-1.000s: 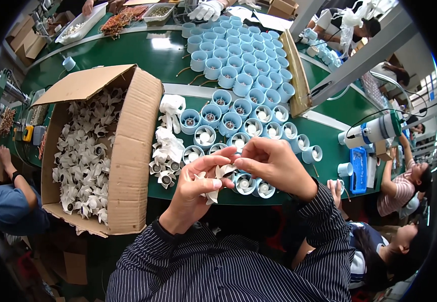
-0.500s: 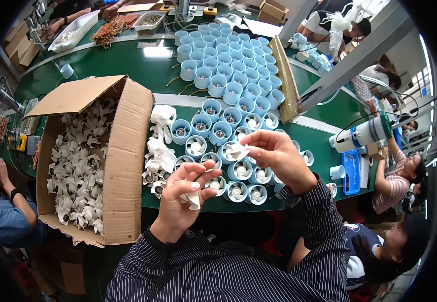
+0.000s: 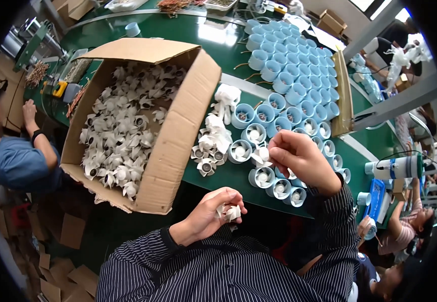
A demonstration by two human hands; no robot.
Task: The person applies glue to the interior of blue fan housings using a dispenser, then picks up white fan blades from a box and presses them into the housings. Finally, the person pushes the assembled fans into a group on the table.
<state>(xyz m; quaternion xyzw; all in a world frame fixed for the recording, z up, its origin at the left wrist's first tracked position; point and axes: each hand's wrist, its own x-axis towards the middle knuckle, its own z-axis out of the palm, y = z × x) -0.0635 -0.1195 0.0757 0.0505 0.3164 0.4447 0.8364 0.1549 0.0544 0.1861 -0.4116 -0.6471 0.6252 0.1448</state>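
Note:
My right hand (image 3: 304, 161) pinches a small white fan impeller (image 3: 261, 155) between thumb and fingertips, just over the nearer rows of light blue round housings. Curled around a few more white impellers (image 3: 229, 213), my left hand (image 3: 207, 215) hovers in front of the table's near edge. Several blue housings close to my right hand, such as this blue housing (image 3: 240, 152), have a white impeller inside. Farther back, a blue housing (image 3: 243, 116) shows a bare motor part within. Loose impellers (image 3: 207, 163) lie on the table beside a crumpled pair of white gloves (image 3: 218, 132).
A large open cardboard box (image 3: 185, 136) full of white impellers stands at the left. Many blue housings (image 3: 296, 63) fill the back, bounded by a wooden board (image 3: 343, 95). At right sit a blue tray (image 3: 376, 199) and a white cylindrical device (image 3: 397, 167). Co-workers sit at both sides.
The view has swung left. My left hand has dropped lower, away from the housings, still with impellers in it. My right hand keeps its impeller above the near housings.

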